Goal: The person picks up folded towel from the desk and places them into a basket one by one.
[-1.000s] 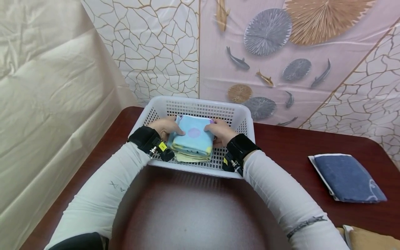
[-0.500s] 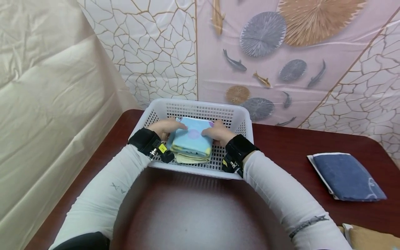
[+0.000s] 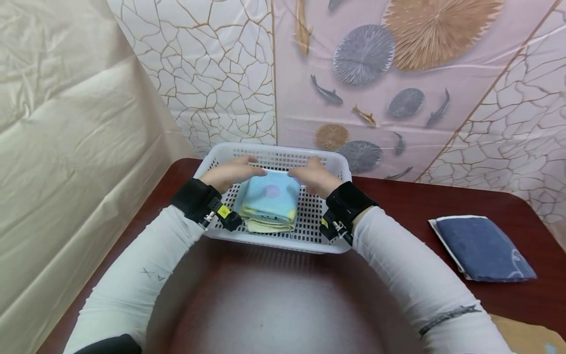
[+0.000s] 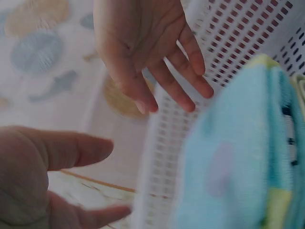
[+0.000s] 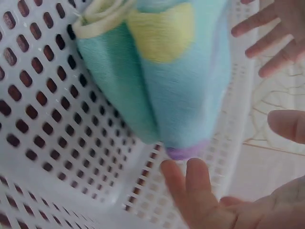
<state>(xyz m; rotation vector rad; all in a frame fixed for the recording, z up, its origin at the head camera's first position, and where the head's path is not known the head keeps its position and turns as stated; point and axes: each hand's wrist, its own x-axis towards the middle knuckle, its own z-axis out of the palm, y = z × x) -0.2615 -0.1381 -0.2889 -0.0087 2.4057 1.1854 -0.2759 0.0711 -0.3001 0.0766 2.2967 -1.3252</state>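
A folded light-blue towel with a lilac dot and yellow patches lies in a white perforated plastic basket. Pale yellow folds show beneath it. My left hand hovers over the basket's left side, fingers extended, close to the towel's back left corner. Over the right side is my right hand, fingers spread near the back right corner. Both hands hold nothing. In the right wrist view, the right hand's fingertips come right up to the towel's purple corner. The left wrist view shows a gap between the hands and the towel.
A folded dark-blue cloth with a white edge lies on the dark red table to the right. At the lower right a tan cloth is partly cut off. A patterned curtain hangs close behind the basket.
Both hands have let go of the towel's sides, lifted, and moved slightly back and apart. The towel stays in the basket. The head view has shifted slightly.
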